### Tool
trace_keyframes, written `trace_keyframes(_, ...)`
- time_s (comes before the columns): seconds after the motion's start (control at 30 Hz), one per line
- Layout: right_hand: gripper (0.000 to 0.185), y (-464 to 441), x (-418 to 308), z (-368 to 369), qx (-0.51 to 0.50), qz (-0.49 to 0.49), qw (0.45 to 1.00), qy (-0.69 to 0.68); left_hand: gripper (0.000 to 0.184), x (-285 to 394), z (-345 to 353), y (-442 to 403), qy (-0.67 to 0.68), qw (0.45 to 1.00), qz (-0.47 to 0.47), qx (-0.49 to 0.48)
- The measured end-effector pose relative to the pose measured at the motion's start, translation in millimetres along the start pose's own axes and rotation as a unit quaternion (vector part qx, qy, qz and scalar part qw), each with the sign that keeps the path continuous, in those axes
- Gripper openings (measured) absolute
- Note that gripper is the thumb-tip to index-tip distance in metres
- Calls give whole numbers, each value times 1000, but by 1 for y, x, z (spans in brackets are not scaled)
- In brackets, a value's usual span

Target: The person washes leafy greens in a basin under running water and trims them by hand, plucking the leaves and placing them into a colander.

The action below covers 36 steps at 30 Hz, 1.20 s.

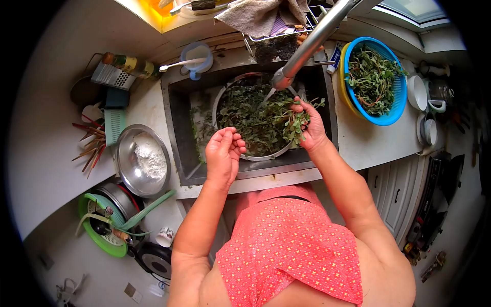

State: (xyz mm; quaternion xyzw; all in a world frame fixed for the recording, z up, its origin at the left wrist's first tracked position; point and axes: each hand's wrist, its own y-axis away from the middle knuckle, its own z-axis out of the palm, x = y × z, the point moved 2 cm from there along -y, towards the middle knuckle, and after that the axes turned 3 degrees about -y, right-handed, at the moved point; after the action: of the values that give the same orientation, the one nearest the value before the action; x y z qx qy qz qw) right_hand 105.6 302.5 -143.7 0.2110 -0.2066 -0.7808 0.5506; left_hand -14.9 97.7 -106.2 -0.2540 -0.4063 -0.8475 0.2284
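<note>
My right hand (313, 127) is closed around a bunch of leafy greens (292, 118) at the right side of a round basin (266, 157). The basin stands in the dark sink (179, 138), filled with more greens (250, 120). My left hand (223, 155) hovers at the basin's front left edge, fingers curled and thumb against the fingertips. Whether something small is pinched there I cannot make out. Above the basin hangs the metal faucet (309, 43), its spout over the greens.
On the right counter a blue basket (400, 102) holds more greens, with white bowls (418, 93) beside it. To the left are a steel bowl (128, 163) of white powder, chopsticks (92, 148), a grater (113, 75) and a bottle (130, 65). A handled cup (197, 56) stands behind the sink.
</note>
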Motion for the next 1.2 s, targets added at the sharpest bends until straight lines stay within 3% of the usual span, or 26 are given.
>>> trace_keyframes(0.13,9,2,-5,1,43,-29,999,15,12,0,-10,2,6,1000,-2,9)
trace_keyframes(0.2,10,-5,-17,-16,-1,-21,999,33,11,-3,-29,-2,-86,993,31,76)
trace_keyframes(0.23,10,-10,-23,-24,41,-41,996,66,9,-7,-49,-10,-182,979,37,84)
trace_keyframes(0.27,11,-14,-26,-30,84,-60,990,99,9,-9,-63,-14,-183,979,35,84)
trace_keyframes(0.3,12,-18,-26,-33,108,-71,982,136,8,-5,-69,-16,-471,864,157,82)
trace_keyframes(0.33,12,-25,-24,-35,110,-72,982,136,9,-6,-72,-18,-707,653,263,68)
trace_keyframes(0.37,11,-32,-21,-39,171,-92,953,234,25,-9,-75,-21,-719,666,192,44)
trace_keyframes(0.4,11,-40,-19,-45,229,-110,909,330,25,-16,-79,-28,-719,667,189,44)
trace_keyframes(0.47,14,-63,-11,-75,219,-111,889,387,36,-40,-86,-47,-760,614,211,-10)
trace_keyframes(0.5,17,-79,-7,-101,218,-163,795,543,50,-51,-88,-57,-779,601,177,-33)
trace_keyframes(0.53,20,-92,-2,-121,208,-210,672,679,50,-59,-85,-65,-779,601,175,-32)
trace_keyframes(0.57,20,-99,11,-127,239,-164,488,824,54,-69,-80,-73,-811,554,183,-45)
trace_keyframes(0.6,20,-100,12,-134,240,-161,487,824,58,-78,-77,-80,-840,505,191,-59)
trace_keyframes(0.63,20,-103,18,-140,128,-105,413,895,58,-86,-78,-84,-840,506,188,-61)
trace_keyframes(0.67,20,-105,25,-143,11,-46,329,943,60,-95,-79,-89,-869,453,190,-56)
trace_keyframes(0.7,22,-111,23,-146,89,-54,347,932,63,-103,-81,-94,-895,399,194,-50)
trace_keyframes(0.73,22,-113,21,-146,87,-52,344,934,65,-110,-82,-97,-917,345,196,-41)
trace_keyframes(0.8,24,-106,20,-133,48,19,253,966,64,-119,-90,-103,-916,369,148,-63)
trace_keyframes(0.83,29,-105,15,-120,16,104,228,968,62,-121,-91,-105,-911,388,109,-86)
trace_keyframes(0.87,29,-96,4,-101,19,97,220,970,62,-114,-84,-105,-909,392,119,-83)
trace_keyframes(0.93,25,-61,-16,-52,45,-121,410,903,58,-91,-63,-89,-879,457,74,-111)
trace_keyframes(1.0,22,-38,-22,-21,51,-124,377,916,48,-81,-52,-79,-874,468,67,-109)
trace_keyframes(1.07,21,-5,-35,21,13,-114,715,690,46,-73,-56,-66,-823,548,98,-109)
trace_keyframes(1.13,19,32,-51,60,40,-105,858,501,46,-63,-49,-50,-811,567,100,-100)
trace_keyframes(1.17,14,32,-50,59,31,-114,857,501,46,-67,-56,-44,-794,595,81,-94)
trace_keyframes(1.2,14,28,-52,56,21,-128,859,495,46,-62,-55,-41,-800,585,94,-93)
